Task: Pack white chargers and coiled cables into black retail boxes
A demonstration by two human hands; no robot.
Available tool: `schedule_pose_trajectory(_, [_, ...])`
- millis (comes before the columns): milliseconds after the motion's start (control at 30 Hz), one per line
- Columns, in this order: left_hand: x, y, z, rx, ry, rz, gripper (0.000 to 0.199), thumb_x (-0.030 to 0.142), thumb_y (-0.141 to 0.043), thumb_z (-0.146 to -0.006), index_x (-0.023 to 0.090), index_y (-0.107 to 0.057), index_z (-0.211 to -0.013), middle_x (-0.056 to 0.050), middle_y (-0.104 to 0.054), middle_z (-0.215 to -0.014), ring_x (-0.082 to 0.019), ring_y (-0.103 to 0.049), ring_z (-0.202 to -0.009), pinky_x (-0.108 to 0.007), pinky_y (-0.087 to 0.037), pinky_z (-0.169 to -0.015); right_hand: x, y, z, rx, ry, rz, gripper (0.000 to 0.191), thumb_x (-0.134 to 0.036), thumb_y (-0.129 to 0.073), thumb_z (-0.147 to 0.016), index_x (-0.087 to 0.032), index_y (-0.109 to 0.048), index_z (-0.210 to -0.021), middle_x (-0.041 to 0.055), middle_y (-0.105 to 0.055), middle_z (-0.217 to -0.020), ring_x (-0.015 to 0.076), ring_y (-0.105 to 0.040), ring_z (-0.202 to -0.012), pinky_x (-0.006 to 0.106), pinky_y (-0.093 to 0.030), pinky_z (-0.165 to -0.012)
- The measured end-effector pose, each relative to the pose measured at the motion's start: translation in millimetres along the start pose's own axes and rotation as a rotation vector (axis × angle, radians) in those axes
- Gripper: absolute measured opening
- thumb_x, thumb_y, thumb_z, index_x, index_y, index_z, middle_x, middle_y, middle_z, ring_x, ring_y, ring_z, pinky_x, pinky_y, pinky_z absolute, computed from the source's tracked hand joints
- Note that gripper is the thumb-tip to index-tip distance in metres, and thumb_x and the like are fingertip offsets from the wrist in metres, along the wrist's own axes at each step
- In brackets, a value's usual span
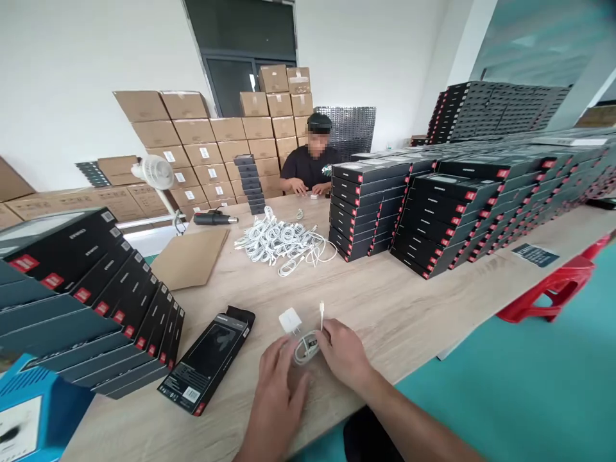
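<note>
On the table in front of me lies a coiled white charging cable [302, 357], its connector end standing up. My right hand [344, 353] pinches the cable near that connector between thumb and fingers. Along the coil's left side rests my left hand [276, 388], fingers stretched out and thumb apart, its fingertips close to the coil. Just beyond those fingertips is a white power adapter [289, 319] with its prongs toward me. To the left, a black box [209, 359] lies with its end flap open; its contents do not show.
Stacked black boxes stand at left [96, 301] and right [368, 205]. A pile of white cables [282, 239] lies mid-table, near a cardboard sheet [195, 256] and a heat gun [214, 218]. Across the table sits a co-worker [310, 167]. A red stool [553, 292] stands at right.
</note>
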State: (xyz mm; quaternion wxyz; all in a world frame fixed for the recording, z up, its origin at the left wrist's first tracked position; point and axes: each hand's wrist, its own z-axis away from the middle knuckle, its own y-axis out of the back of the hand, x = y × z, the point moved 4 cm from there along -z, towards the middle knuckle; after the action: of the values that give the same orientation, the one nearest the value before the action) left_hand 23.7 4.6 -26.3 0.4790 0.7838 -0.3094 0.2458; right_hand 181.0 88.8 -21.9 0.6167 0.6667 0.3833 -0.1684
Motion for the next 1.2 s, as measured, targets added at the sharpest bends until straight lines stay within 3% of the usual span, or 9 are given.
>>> schedule_pose_trajectory(100, [-13, 10.1, -18, 0.302, 0.389, 0.424, 0.076, 0.03, -0.076, -0.078, 0.028, -0.041, -0.145, -0.011, -0.029, -0.159, -0.032, -0.029, -0.147, -0.047, -0.034, -0.117, 3, -5, -18, 0.021, -0.002, -0.225, 0.026, -0.025, -0.046, -0.094, -0.019, -0.068, -0.082, 0.0049, -0.07, -0.077, 0.0195, -0.064, -0.071, 0.027, -0.046, -0.066])
schedule_pose_trajectory(200, [-19, 5.1, -48, 0.366, 0.695, 0.969, 0.065, 0.026, -0.081, -0.073, 0.026, -0.053, -0.131, -0.011, -0.053, -0.143, -0.03, -0.046, -0.138, -0.041, -0.043, -0.109, 2, 0, -36, 0.067, 0.069, -0.433, 0.031, -0.033, -0.044, -0.096, -0.018, -0.07, -0.087, 0.0042, -0.071, -0.078, 0.0188, -0.064, -0.069, 0.026, -0.047, -0.064])
schedule_pose_trajectory(300, [-11, -5.6, -85, 0.238, 0.729, 1.398, 0.032, 0.019, -0.075, -0.076, 0.016, -0.066, -0.107, -0.011, -0.073, -0.109, -0.028, -0.067, -0.109, -0.039, -0.053, -0.097, -5, 8, -55, 0.096, 0.139, -0.543, 0.034, -0.04, -0.047, -0.095, -0.018, -0.072, -0.103, 0.0064, -0.075, -0.09, 0.0211, -0.068, -0.08, 0.028, -0.052, -0.073])
schedule_pose_trajectory(400, [-7, -15.5, -112, 0.239, 0.676, 1.615, 0.023, 0.013, -0.068, -0.078, 0.013, -0.07, -0.101, -0.011, -0.076, -0.105, -0.024, -0.071, -0.102, -0.036, -0.056, -0.093, -11, 10, -79, 0.111, 0.159, -0.589, 0.039, -0.043, -0.05, -0.095, -0.016, -0.071, -0.113, 0.0092, -0.076, -0.097, 0.0232, -0.07, -0.089, 0.031, -0.054, -0.082])
schedule_pose_trajectory(567, [-27, -22.0, -133, 0.356, 0.624, 1.596, 0.029, 0.008, -0.071, -0.072, 0.014, -0.072, -0.101, -0.008, -0.077, -0.104, -0.021, -0.071, -0.103, -0.031, -0.056, -0.089, -17, 5, -125, 0.179, 0.316, -0.494, 0.03, -0.038, -0.055, -0.093, -0.022, -0.076, -0.107, 0.0098, -0.073, -0.107, 0.0234, -0.066, -0.102, 0.037, -0.052, -0.093])
schedule_pose_trajectory(667, [-49, -16.8, -130, 0.413, 0.682, 1.509, 0.03, 0.008, -0.075, -0.065, 0.014, -0.072, -0.094, -0.006, -0.078, -0.095, -0.02, -0.072, -0.095, -0.03, -0.055, -0.086, -19, -7, -135, 0.157, 0.372, -0.483, 0.022, -0.032, -0.061, -0.09, -0.024, -0.079, -0.099, 0.0077, -0.071, -0.098, 0.0208, -0.066, -0.092, 0.034, -0.054, -0.085])
schedule_pose_trajectory(833, [-54, -14.4, -128, 0.224, 0.685, 1.385, 0.037, 0.01, -0.076, -0.06, 0.013, -0.071, -0.096, -0.008, -0.077, -0.089, -0.024, -0.072, -0.087, -0.034, -0.054, -0.082, -20, -25, -123, 0.03, 0.39, -0.528, 0.02, -0.026, -0.06, -0.091, -0.022, -0.076, -0.102, 0.0054, -0.071, -0.091, 0.0172, -0.064, -0.08, 0.029, -0.052, -0.075])
schedule_pose_trajectory(967, [-46, -18.2, -130, 0.212, 0.732, 1.364, 0.048, 0.008, -0.077, -0.059, 0.018, -0.068, -0.105, -0.005, -0.077, -0.094, -0.024, -0.071, -0.09, -0.039, -0.053, -0.09, -9, -27, -121, 0.06, 0.231, -0.564, 0.021, -0.025, -0.063, -0.088, -0.019, -0.073, -0.106, 0.0019, -0.069, -0.081, 0.0141, -0.061, -0.066, 0.025, -0.05, -0.063])
schedule_pose_trajectory(1200, [-42, -19.2, -130, 0.233, 0.709, 1.379, 0.044, 0.007, -0.079, -0.057, 0.015, -0.069, -0.099, -0.006, -0.077, -0.096, -0.024, -0.069, -0.096, -0.041, -0.05, -0.098, -17, -19, -120, 0.236, 0.537, 0.003, 0.032, -0.009, -0.049, -0.089, -0.022, -0.076, -0.102, 0.0018, -0.062, -0.073, 0.014, -0.057, -0.066, 0.024, -0.045, -0.066])
